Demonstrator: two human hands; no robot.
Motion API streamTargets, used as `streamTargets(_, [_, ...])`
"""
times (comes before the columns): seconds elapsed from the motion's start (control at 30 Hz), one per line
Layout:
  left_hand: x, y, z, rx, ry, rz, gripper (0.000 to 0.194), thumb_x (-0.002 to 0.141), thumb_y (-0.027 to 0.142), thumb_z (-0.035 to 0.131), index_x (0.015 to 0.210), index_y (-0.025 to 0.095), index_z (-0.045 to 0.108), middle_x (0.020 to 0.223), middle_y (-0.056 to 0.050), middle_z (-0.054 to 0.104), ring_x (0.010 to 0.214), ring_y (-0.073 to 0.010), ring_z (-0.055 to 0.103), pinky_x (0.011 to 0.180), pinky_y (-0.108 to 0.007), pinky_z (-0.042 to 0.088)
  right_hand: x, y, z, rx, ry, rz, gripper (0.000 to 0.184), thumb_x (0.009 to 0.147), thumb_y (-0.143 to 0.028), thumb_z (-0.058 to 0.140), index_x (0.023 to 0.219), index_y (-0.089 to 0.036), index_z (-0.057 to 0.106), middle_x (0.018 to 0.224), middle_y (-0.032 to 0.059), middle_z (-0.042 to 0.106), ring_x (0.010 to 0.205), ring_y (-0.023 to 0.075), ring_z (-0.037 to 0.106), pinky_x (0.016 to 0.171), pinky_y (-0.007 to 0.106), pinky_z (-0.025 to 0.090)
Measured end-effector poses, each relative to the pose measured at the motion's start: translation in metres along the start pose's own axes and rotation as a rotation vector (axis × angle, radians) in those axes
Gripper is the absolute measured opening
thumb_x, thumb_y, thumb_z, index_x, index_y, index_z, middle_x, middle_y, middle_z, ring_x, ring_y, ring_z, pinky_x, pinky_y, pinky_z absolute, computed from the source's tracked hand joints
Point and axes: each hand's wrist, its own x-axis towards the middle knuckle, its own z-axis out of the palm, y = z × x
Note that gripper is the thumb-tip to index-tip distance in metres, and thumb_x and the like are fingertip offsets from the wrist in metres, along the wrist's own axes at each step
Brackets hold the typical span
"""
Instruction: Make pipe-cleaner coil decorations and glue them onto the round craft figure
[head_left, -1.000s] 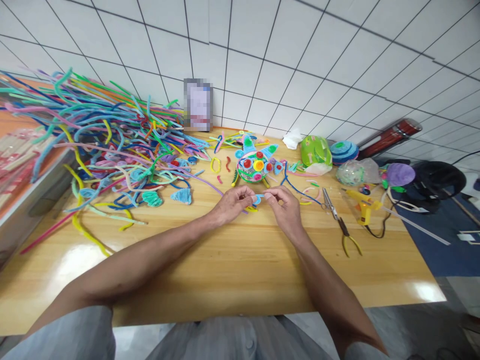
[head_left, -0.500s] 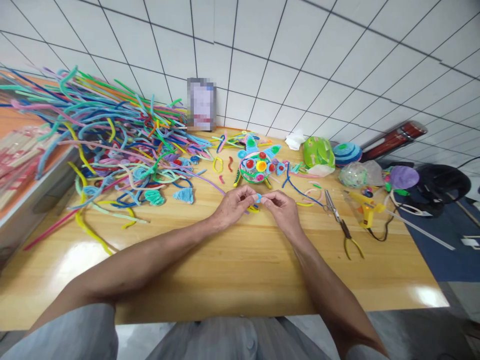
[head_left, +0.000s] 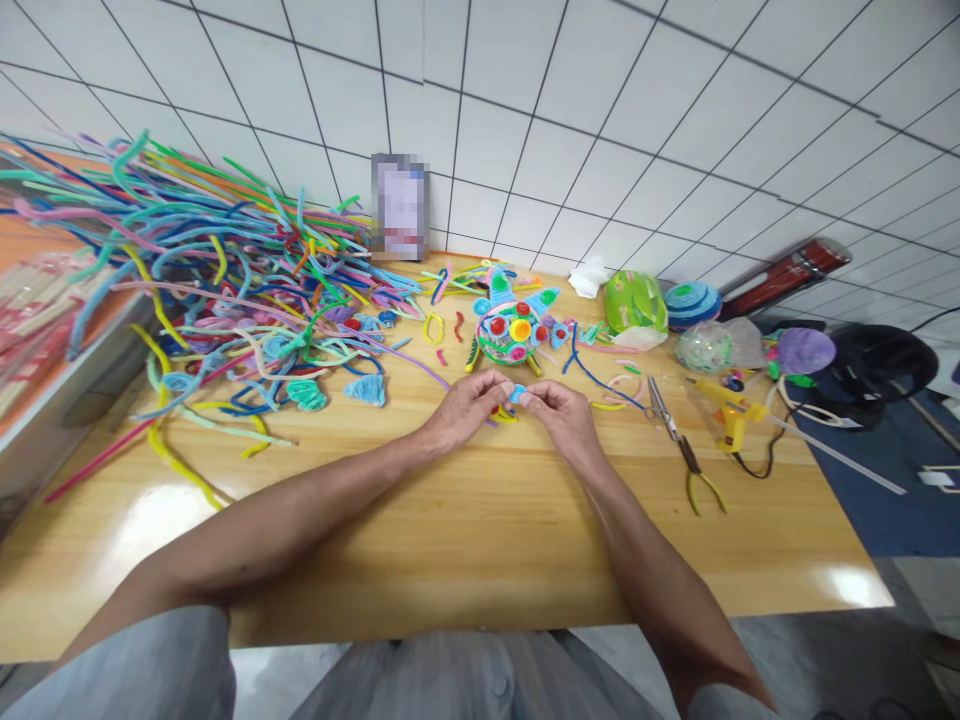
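Note:
Between my fingertips is a small light-blue coil of pipe cleaner (head_left: 517,394). My left hand (head_left: 471,408) pinches its left side, and my right hand (head_left: 561,412) pinches its right side; the fingers partly cover it. Just beyond my hands stands a colourful pipe-cleaner figure (head_left: 510,335) with a round green body, blue pointed ears and red, yellow and pink discs. Short yellow pieces (head_left: 507,418) lie on the table below the coil.
A big heap of pipe cleaners (head_left: 247,270) spreads over the left side. To the right lie scissors (head_left: 660,408), pliers (head_left: 697,470) and a yellow glue gun (head_left: 727,410). A phone-like panel (head_left: 400,208), its surface blurred, leans on the tiled wall. A green ball-shaped piece (head_left: 635,305) sits at the back.
A straight blue end stretched between my hands a second ago; now it is wound in, and the coil looks round. Both hands stay in nearly the same place.

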Motion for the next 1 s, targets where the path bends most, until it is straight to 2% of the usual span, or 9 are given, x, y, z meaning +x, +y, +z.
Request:
streamTargets(0.1, [0.003, 0.005, -0.004, 0.072, 0.016, 0.026, 0.044, 0.097, 0.057, 0.055, 0.078, 0.017, 0.06, 0.071, 0.001, 0.057, 0.063, -0.0112, 0.053, 0.057, -0.022, 0.046, 0.002, -0.001, -0.005, -0.009, -0.021, 0.021, 0.031, 0.077, -0.05, 0.077, 0.08, -0.019, 0.074, 0.072, 0.0, 0.071, 0.065, 0.0145, 0.059, 0.063, 0.028, 0.047])
streamTargets(0.23, [0.001, 0.009, -0.006, 0.198, -0.028, 0.092, 0.031, 0.096, 0.048, 0.06, 0.093, 0.017, 0.065, 0.079, -0.001, 0.063, 0.069, -0.0131, 0.059, 0.061, -0.022, 0.048, 0.002, -0.001, -0.007, -0.06, -0.051, -0.002, 0.031, 0.079, -0.05, 0.075, 0.078, -0.019, 0.072, 0.068, -0.0013, 0.067, 0.062, 0.0135, 0.055, 0.061, 0.027, 0.044])
streamTargets(0.33, [-0.001, 0.012, -0.005, 0.356, -0.083, 0.162, 0.023, 0.096, 0.038, 0.06, 0.093, 0.017, 0.067, 0.083, -0.003, 0.068, 0.073, -0.014, 0.06, 0.064, -0.023, 0.048, -0.001, -0.001, -0.007, -0.162, -0.071, -0.067, 0.028, 0.083, -0.047, 0.073, 0.079, -0.02, 0.072, 0.069, -0.0009, 0.067, 0.062, 0.0139, 0.055, 0.06, 0.027, 0.043])
streamTargets(0.47, [-0.001, 0.014, -0.005, 0.489, -0.092, 0.227, 0.022, 0.098, 0.032, 0.055, 0.086, 0.017, 0.067, 0.079, -0.003, 0.066, 0.072, -0.0142, 0.059, 0.068, -0.024, 0.046, -0.004, -0.002, -0.007, -0.297, -0.05, -0.178, 0.021, 0.088, -0.041, 0.071, 0.081, -0.021, 0.074, 0.074, 0.001, 0.069, 0.067, 0.0153, 0.058, 0.064, 0.028, 0.044])
streamTargets(0.53, [-0.002, 0.012, -0.005, 0.457, -0.091, 0.223, 0.024, 0.099, 0.034, 0.054, 0.086, 0.017, 0.066, 0.079, -0.003, 0.066, 0.071, -0.0139, 0.058, 0.067, -0.024, 0.046, -0.004, -0.002, -0.008, -0.269, -0.063, -0.171, 0.019, 0.088, -0.04, 0.07, 0.084, -0.022, 0.075, 0.078, 0.0014, 0.072, 0.071, 0.016, 0.062, 0.067, 0.029, 0.046])
streamTargets(0.63, [-0.003, 0.008, -0.005, 0.31, -0.074, 0.166, 0.028, 0.099, 0.042, 0.056, 0.091, 0.017, 0.066, 0.079, -0.002, 0.066, 0.069, -0.013, 0.059, 0.062, -0.022, 0.047, 0.0, 0.0, -0.009, -0.137, -0.091, -0.09, 0.023, 0.085, -0.044, 0.072, 0.09, -0.022, 0.077, 0.083, 0.0021, 0.076, 0.074, 0.0173, 0.066, 0.072, 0.031, 0.051])
streamTargets(0.8, [-0.004, 0.002, -0.002, 0.12, -0.038, 0.087, 0.034, 0.094, 0.05, 0.063, 0.091, 0.016, 0.064, 0.079, -0.001, 0.064, 0.069, -0.0124, 0.06, 0.061, -0.021, 0.049, 0.004, -0.001, -0.007, 0.098, -0.091, 0.035, 0.036, 0.072, -0.052, 0.082, 0.088, -0.02, 0.076, 0.085, 0.0036, 0.078, 0.075, 0.0184, 0.068, 0.074, 0.033, 0.055])
streamTargets(0.9, [-0.004, 0.002, 0.0, 0.051, -0.023, 0.048, 0.036, 0.092, 0.052, 0.066, 0.092, 0.016, 0.065, 0.078, -0.001, 0.063, 0.069, -0.0123, 0.06, 0.06, -0.021, 0.049, 0.003, -0.002, -0.003, 0.19, -0.073, 0.077, 0.038, 0.068, -0.051, 0.085, 0.088, -0.021, 0.076, 0.083, 0.0026, 0.078, 0.073, 0.0165, 0.066, 0.072, 0.031, 0.054])
streamTargets(1.0, [-0.004, 0.0, 0.002, 0.013, 0.006, 0.036, 0.037, 0.09, 0.053, 0.067, 0.091, 0.016, 0.065, 0.075, 0.001, 0.06, 0.067, -0.0117, 0.058, 0.06, -0.02, 0.049, 0.002, -0.003, 0.0, 0.212, -0.061, 0.086, 0.034, 0.069, -0.05, 0.084, 0.084, -0.021, 0.076, 0.075, 0.0005, 0.074, 0.065, 0.0134, 0.059, 0.066, 0.028, 0.05])
